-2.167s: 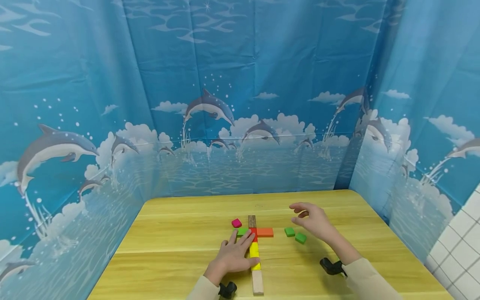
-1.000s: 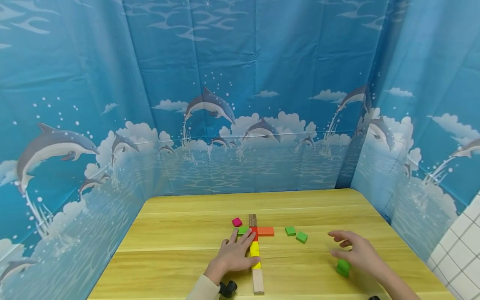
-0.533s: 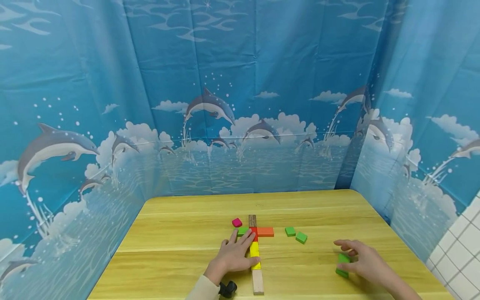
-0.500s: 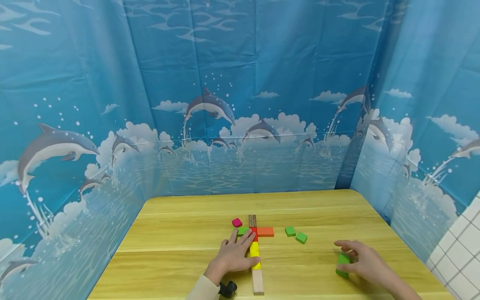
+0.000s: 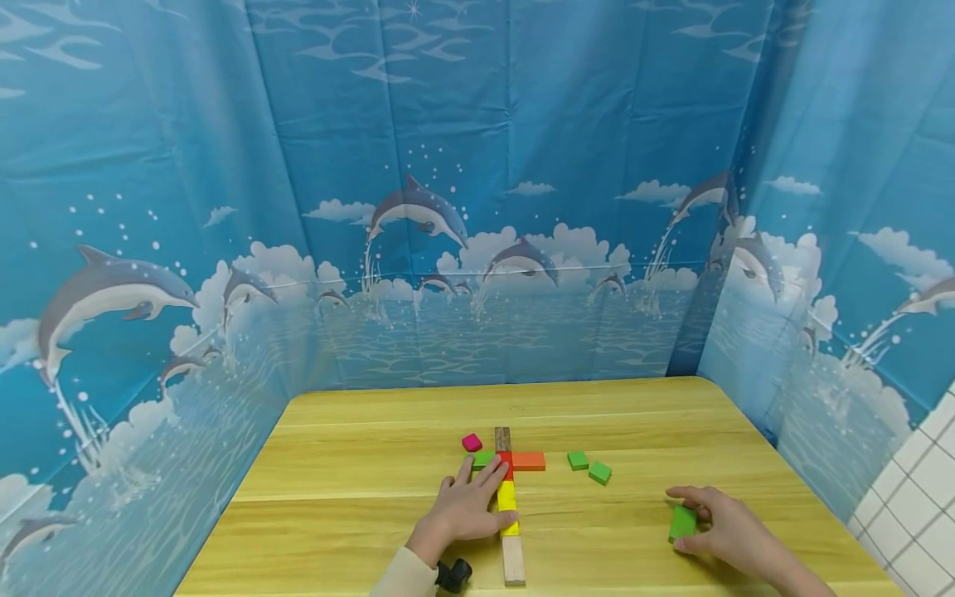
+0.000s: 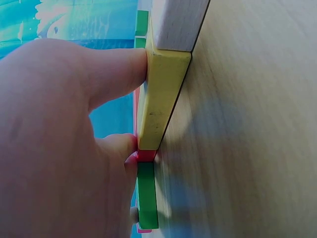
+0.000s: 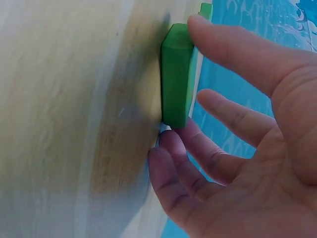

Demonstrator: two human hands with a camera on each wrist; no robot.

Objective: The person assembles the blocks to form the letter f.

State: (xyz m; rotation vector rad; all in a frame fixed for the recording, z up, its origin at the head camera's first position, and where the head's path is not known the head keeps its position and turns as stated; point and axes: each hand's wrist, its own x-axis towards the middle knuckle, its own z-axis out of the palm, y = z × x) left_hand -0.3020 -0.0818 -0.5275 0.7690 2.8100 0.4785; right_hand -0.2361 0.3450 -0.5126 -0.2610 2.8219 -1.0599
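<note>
My left hand point(image 5: 464, 507) lies spread over a cross of wooden blocks. Its fingertips touch a green block point(image 5: 482, 460) and a red block point(image 5: 503, 469), and its thumb rests on the yellow blocks point(image 5: 506, 497). A pale wood block point(image 5: 513, 561) forms the near end, a dark wood block point(image 5: 502, 439) the far end, and an orange block point(image 5: 530, 461) the right arm. Off to the right, my right hand point(image 5: 727, 529) pinches a green block point(image 5: 682, 524) at the table; the right wrist view has the thumb and a finger at opposite ends of this block point(image 7: 176, 79).
Two small green blocks point(image 5: 578, 460) lie between the cross and my right hand. A pink block point(image 5: 472, 442) sits beyond the left arm of the cross. The wooden table point(image 5: 336, 464) is bounded behind and at the sides by a dolphin-print curtain point(image 5: 477, 332).
My right hand has moved right and nearer from beside the small green blocks to the larger green block, closing its thumb and fingers on it. The left hand has stayed put.
</note>
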